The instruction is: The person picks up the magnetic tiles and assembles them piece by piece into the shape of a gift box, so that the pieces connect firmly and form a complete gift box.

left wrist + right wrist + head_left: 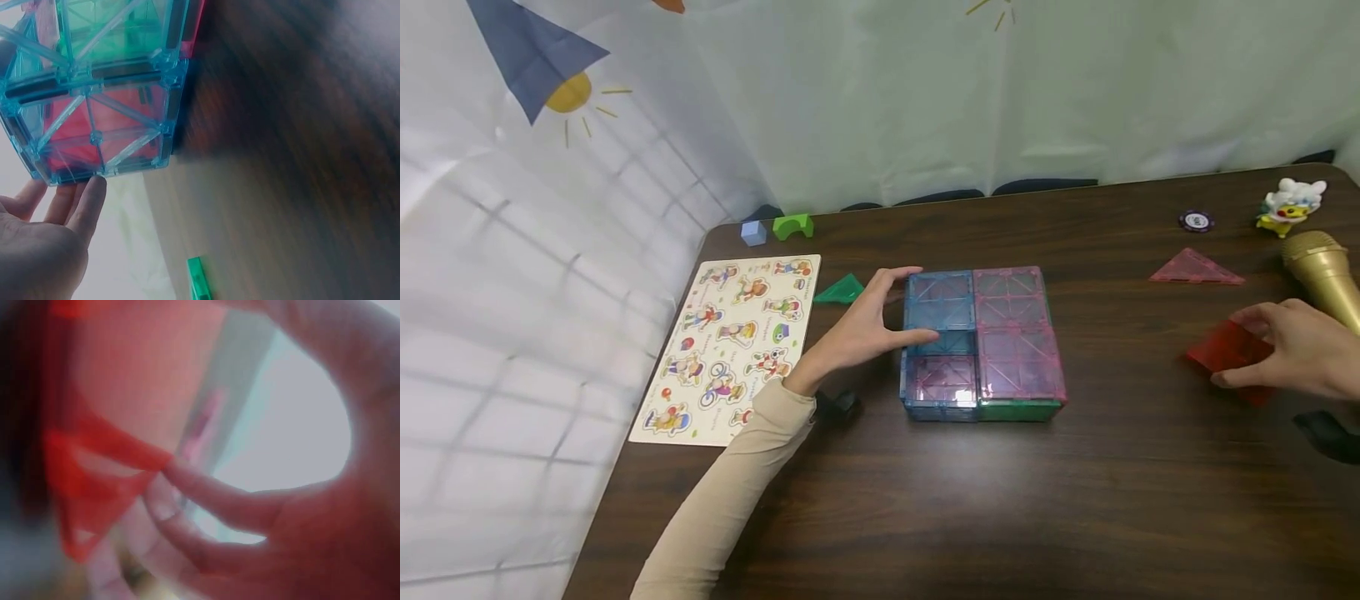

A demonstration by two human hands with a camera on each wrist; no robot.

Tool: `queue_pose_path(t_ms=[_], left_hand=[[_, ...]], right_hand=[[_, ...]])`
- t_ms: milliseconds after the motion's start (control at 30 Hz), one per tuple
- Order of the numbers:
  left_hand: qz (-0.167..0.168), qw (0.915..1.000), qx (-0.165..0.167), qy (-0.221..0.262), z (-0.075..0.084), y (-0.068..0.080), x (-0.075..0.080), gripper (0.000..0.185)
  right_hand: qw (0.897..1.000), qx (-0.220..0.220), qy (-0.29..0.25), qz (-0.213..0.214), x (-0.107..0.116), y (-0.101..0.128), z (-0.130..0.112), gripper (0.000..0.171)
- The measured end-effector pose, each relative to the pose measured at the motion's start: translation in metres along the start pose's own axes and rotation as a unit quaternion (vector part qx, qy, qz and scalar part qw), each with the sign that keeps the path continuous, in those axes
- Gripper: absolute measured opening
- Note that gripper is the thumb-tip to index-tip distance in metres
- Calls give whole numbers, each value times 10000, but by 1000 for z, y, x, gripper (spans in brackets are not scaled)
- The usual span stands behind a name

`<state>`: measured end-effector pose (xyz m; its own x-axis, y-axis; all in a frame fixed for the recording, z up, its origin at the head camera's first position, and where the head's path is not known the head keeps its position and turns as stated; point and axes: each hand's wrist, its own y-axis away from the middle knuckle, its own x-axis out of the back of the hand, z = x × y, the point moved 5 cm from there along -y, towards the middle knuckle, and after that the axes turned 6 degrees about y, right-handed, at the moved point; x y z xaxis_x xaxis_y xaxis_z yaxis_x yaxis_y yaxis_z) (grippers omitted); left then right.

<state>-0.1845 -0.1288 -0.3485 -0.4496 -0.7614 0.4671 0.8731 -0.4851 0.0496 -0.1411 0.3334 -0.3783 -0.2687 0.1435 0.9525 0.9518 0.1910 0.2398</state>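
A low box of translucent magnetic tiles (1018, 358) lies mid-table, with blue and pink squares on top and green at its near right side. One purple-pink square (942, 379) at the near left sits lower than its neighbours. My left hand (868, 329) reaches to the box's left side, thumb stretched over the top and fingers along the far edge. In the left wrist view its fingertips are at the edge of a blue tile (94, 134). Over at the right, my right hand (1300, 346) pinches red translucent magnetic tiles (1221, 348), blurred in the right wrist view.
A wooden picture puzzle board (722, 358) lies on the left, with a green triangle tile (841, 289) beside it. Behind are a blue cube (753, 233) and green arch (793, 226). Rightward lie a pink triangle (1195, 268), poker chip (1196, 221), figurine (1290, 206) and gold microphone (1326, 271).
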Motion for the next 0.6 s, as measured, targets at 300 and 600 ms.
queue_pose_path(t_ms=[300, 600], left_hand=[[-120, 9995, -104, 270, -2, 0, 5, 86], [-174, 9980, -12, 616, -5, 2, 5, 73]], right_hand=[[9851, 1054, -1115, 773, 49, -7, -124, 88], [9277, 3150, -1525, 1301, 54, 11, -271, 82]])
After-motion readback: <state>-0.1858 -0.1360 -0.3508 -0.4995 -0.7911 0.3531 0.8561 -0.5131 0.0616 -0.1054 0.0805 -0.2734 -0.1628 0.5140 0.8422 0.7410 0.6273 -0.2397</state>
